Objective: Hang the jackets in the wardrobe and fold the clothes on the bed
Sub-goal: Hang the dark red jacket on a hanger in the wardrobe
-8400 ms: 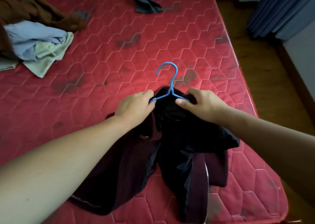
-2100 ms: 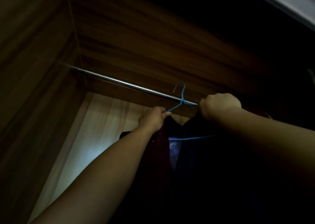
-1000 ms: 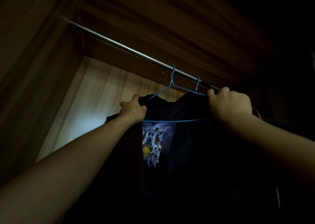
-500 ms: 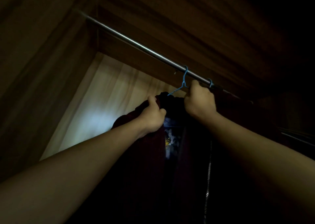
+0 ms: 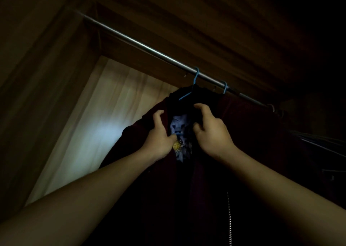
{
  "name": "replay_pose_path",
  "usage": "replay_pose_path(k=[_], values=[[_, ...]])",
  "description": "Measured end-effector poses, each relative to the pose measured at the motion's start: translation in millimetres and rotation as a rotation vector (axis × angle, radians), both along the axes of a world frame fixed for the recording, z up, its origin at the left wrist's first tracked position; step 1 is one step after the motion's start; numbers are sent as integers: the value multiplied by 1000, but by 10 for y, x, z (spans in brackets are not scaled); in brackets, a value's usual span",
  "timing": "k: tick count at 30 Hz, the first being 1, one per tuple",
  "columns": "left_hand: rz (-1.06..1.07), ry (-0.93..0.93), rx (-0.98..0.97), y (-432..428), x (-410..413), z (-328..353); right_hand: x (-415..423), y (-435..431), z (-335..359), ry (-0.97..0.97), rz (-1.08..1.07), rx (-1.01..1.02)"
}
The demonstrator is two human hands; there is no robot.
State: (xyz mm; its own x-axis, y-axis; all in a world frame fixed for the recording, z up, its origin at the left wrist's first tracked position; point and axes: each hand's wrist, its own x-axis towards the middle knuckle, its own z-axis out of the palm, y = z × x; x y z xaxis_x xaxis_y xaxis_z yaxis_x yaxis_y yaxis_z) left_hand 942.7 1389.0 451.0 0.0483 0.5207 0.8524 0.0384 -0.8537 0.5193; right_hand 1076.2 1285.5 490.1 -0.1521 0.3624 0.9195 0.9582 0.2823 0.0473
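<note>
Gripping one front edge of the dark maroon jacket (image 5: 131,141), the left hand (image 5: 159,139) has its fingers curled into the cloth. Jacket's up on a blue hanger (image 5: 194,81) hooked over the wardrobe rail (image 5: 140,43). Right hand (image 5: 211,133) pinches the other edge near the collar.

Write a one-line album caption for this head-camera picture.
The left hand and right hand grip the front of a dark red jacket hung by a blue hanger on the wardrobe rail.
</note>
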Motion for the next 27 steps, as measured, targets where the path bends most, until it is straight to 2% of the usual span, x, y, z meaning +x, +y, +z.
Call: replay_pose_path(k=[3, 7, 10, 16, 20, 24, 27], values=[[44, -7, -36, 29, -157, 36, 109, -127, -24, -100, -197, 6], [336, 13, -144, 66, -374, 112, 303, -271, -87, -300, -685, 262], [402, -4, -194, 124, -463, 201, 361, -341, -145, -300, -826, 216], [355, -33, -126, 115, -535, 396, 216, -318, -107, -262, -737, 92], [261, -43, -67, -9, -399, 571, 182, -286, -28, -139, -519, 94], [131, -3, 29, -242, -86, 691, 142, -191, 63, -98, -297, 150], [49, -74, 103, -390, 109, 718, 86, -93, 176, -56, -162, 185]])
